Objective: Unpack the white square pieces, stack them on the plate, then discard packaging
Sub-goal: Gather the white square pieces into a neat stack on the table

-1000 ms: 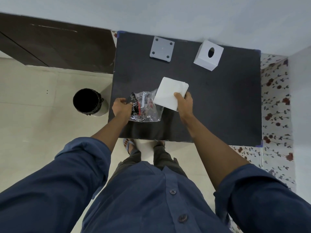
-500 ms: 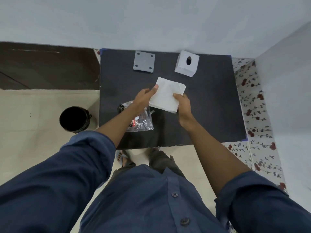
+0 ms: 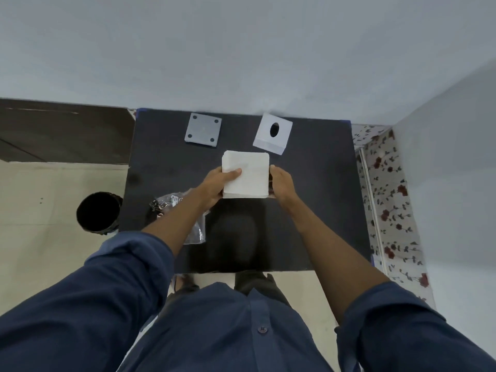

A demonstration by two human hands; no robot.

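A stack of white square pieces [image 3: 249,173] is held over the middle of the black table [image 3: 308,200]. My left hand [image 3: 214,185] grips its left edge with the thumb on top. My right hand [image 3: 281,182] holds its right edge. The grey square plate [image 3: 203,129] with four holes lies at the back of the table, beyond the stack and a little to the left. The clear plastic packaging [image 3: 185,218] lies on the table under my left forearm, partly hidden.
A white cube box with an oval hole [image 3: 272,133] stands at the back right of the table. A black bin [image 3: 97,212] sits on the floor left of the table. A floral-patterned strip [image 3: 389,200] runs along the table's right side.
My left hand let go of the packaging and took the stack's left edge. The stack now lies square between both hands. The packaging stays on the table.
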